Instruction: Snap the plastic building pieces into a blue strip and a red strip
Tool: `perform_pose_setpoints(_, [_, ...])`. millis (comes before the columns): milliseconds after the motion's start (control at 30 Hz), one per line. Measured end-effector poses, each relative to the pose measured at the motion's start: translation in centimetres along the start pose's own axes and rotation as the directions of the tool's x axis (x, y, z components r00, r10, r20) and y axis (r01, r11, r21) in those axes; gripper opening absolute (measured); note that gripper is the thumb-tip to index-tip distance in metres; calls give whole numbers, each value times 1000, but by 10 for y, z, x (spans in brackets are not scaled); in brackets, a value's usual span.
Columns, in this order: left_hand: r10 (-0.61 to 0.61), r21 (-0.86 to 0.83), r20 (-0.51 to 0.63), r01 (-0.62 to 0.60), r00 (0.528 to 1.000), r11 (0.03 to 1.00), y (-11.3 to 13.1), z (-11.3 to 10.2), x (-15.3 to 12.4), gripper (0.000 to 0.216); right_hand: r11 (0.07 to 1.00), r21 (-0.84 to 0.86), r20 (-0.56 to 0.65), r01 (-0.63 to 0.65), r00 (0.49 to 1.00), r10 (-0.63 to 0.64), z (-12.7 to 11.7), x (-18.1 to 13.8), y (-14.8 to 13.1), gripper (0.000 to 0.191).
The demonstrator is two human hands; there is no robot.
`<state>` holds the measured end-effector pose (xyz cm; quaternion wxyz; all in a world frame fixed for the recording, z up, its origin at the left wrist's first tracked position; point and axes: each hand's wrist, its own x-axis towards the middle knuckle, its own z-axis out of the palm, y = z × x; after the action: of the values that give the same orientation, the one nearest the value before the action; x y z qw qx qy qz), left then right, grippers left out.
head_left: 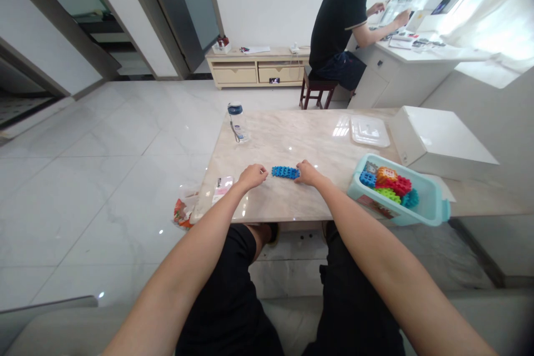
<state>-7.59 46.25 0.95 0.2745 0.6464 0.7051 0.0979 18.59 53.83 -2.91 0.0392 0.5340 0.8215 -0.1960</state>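
Pinching just one end, the right hand (307, 172) could let the blue block strip (284, 172) swivel, as the left hand (252, 176), perhaps empty, I can't tell, sits apart.

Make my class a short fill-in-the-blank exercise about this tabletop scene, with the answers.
1. The right hand touches one end of a block row coloured ____.
2. Of the two hands, the one nearer the tub holding loose blocks is the ____ one.
3. The seated co-worker's top is mostly ____.

Missing words: blue; right; black.
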Motion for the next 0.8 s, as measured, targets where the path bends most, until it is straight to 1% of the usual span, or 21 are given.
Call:
perform_pose_setpoints(200, [7, -1, 0, -7, 1000, 1000, 0, 0, -1, 25, 999, -1, -5, 36, 999, -36, -1, 1, -5, 54])
perform_pose_setpoints(500, [10, -11, 3, -10, 1000, 1000, 1, -2, -4, 25, 998, -21, 4, 57, 998, -57, 0, 3, -9, 49])
perform_pose_setpoints(800, [2, -50, 12, -1, 1000, 999, -3, 0, -5, 21, 998, -57, 29, 41, 999, -39, -1, 5, -19, 50])
